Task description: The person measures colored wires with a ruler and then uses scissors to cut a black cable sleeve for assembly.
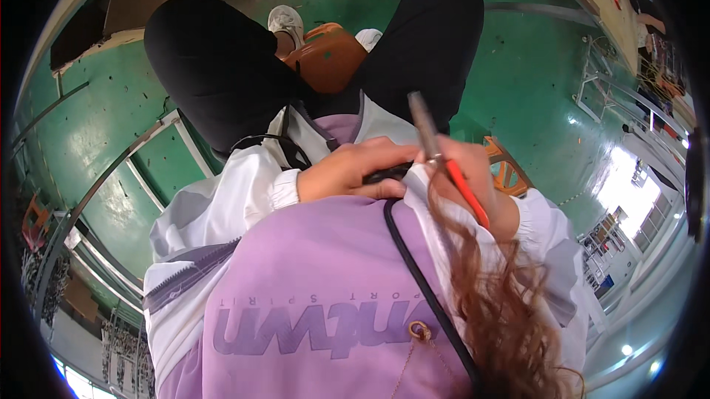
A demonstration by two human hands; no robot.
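Note:
Both hands are close together in front of my purple shirt [296, 251]. My left hand [344, 168] has its thumb and fingers closed on a black cord [414, 266], which bends down across my chest to the lower edge. In my right hand [467, 170] is a red-handled tool [466, 192] with a long metal end pointing up and away from me. That end is blurred, so its exact kind does not show. Right-hand fingertips sit beside the left ones, partly over a fold of my white jacket [200, 199]. Long hair hangs over the right wrist.
My legs in black trousers [214, 66] are spread, with an orange-brown plastic stool [325, 59] between them. Another orange-brown plastic piece [506, 166] is beside my right hand. Metal frames [140, 144] are at left, a wooden-edged table [592, 0] at upper right.

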